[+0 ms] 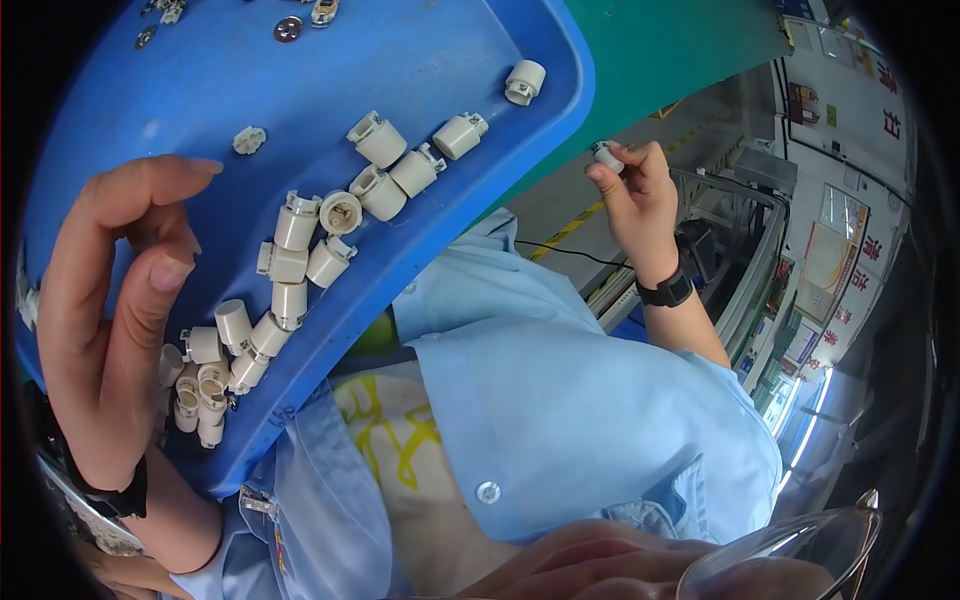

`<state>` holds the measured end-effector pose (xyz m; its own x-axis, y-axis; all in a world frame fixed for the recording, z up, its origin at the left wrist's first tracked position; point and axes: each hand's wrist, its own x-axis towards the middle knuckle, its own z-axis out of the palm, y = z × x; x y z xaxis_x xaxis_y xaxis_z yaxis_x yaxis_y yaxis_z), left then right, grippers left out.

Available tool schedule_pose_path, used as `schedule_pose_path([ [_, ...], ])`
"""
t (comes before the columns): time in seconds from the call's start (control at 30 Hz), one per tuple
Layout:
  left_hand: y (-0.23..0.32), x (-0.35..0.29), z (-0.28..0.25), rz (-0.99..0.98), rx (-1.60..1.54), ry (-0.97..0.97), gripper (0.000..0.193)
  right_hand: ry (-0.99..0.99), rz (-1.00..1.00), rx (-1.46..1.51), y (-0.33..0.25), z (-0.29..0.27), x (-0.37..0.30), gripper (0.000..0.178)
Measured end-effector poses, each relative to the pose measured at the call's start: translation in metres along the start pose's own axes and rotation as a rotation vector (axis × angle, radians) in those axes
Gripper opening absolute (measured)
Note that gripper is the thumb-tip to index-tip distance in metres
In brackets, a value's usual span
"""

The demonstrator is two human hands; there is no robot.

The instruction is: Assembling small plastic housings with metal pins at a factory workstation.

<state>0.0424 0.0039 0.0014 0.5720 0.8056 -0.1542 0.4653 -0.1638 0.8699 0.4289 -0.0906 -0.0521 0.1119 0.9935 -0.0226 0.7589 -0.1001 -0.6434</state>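
Observation:
My right hand (640, 205), on the right and clear of the tray, pinches a small white cylindrical housing (605, 156) with a dark end between thumb and fingers. My left hand (125, 290) hovers over the left part of a blue plastic tray (420, 262). Its fingers are bent, with thumb and forefinger apart and nothing between them. Close to this thumb lie several white cylindrical housings (233, 326) with notched ends, some standing in a cluster. More of the same housings (378, 140) run along the tray's near side, one alone (524, 82) near the corner.
A small white notched piece (249, 140) lies by itself in the tray. Small round metal parts (288, 29) sit at its far side. A green surface (670, 40) is under the tray. To the right stand a metal-framed bench (745, 240) and a grey box (765, 150).

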Motion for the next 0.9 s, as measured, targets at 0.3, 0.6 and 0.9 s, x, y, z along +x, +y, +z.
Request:
schedule_pose_path([
  [0.3, -0.005, -0.004, -0.005, 0.009, 0.018, -0.02, 0.03, -0.075, 0.152, 0.453, -0.003, -0.003, 0.013, 0.024],
  [0.6, -0.008, -0.002, -0.008, 0.04, 0.008, -0.073, 0.029, -0.242, 0.231, 0.468, -0.003, -0.014, 0.021, 0.024],
  [0.9, -0.01, -0.002, -0.01, 0.035, -0.002, -0.101, 0.029, -0.275, 0.314, 0.584, -0.006, -0.015, 0.022, 0.026],
])
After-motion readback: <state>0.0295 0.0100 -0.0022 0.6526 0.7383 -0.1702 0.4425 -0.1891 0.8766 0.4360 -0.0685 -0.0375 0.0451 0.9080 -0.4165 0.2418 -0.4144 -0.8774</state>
